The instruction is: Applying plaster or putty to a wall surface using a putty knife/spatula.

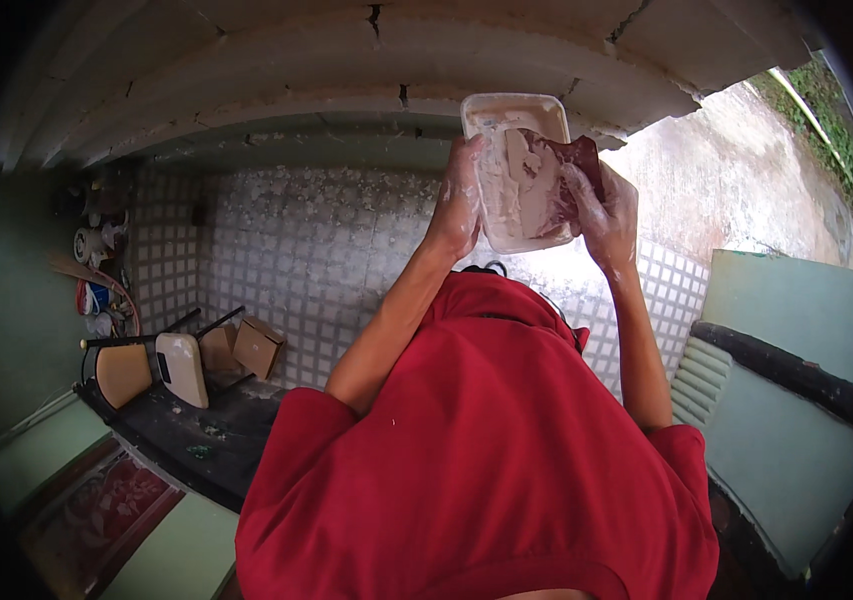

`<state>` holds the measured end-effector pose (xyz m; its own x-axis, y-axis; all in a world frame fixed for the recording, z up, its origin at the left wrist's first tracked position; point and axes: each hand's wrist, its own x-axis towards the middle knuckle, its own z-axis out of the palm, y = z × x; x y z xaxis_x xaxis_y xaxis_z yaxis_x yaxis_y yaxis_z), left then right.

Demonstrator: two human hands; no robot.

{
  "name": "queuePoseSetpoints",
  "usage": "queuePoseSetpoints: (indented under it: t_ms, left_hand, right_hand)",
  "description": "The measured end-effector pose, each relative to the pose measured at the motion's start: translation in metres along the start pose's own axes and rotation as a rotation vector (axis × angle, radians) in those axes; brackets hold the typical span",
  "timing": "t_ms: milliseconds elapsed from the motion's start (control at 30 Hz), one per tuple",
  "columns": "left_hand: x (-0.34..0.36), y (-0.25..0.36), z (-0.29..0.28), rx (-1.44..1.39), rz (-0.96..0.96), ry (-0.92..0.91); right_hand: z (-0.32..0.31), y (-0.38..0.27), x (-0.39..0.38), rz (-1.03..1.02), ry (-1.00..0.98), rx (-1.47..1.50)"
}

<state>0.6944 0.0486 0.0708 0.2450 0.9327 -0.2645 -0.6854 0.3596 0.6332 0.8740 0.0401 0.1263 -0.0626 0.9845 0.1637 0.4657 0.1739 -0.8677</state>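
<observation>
A white rectangular plastic tub (514, 98) is held up in front of me, with pale, creamy putty (508, 180) spread inside it. My left hand (458, 200) is closed on the tub's left side, its fingers partly hidden behind the wall. Over the tub's right side, my right hand (606, 215) grips a dark red, flat, bendable piece (582, 155), whose exact kind I cannot make out. That piece lies against the putty and has some smeared over it. White residue coats both hands.
Pale boards or panels with dark cracks (346, 60) run overhead. Below lies a tiled floor (316, 230) with white splatters. A chair (181, 370) and cardboard box (258, 347) stand lower left, near assorted items (96, 245) along the wall. Bright paved ground (736, 170) shows outside at right.
</observation>
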Motion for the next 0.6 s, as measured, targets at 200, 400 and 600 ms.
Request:
queuePoseSetpoints:
  t_ms: [200,400,600]
  left_hand:
    - [0.007,0.007,-0.018,0.065,-0.074,-0.094]
    - [0.015,0.003,-0.027,0.152,-0.028,-0.025]
    - [0.016,0.015,-0.005,0.056,-0.085,-0.024]
  right_hand:
    - [0.017,-0.002,-0.001,-0.111,0.004,0.009]
    - [0.031,0.003,0.007,-0.019,0.071,0.068]
    - [0.038,-0.010,0.005,0.157,0.079,0.139]
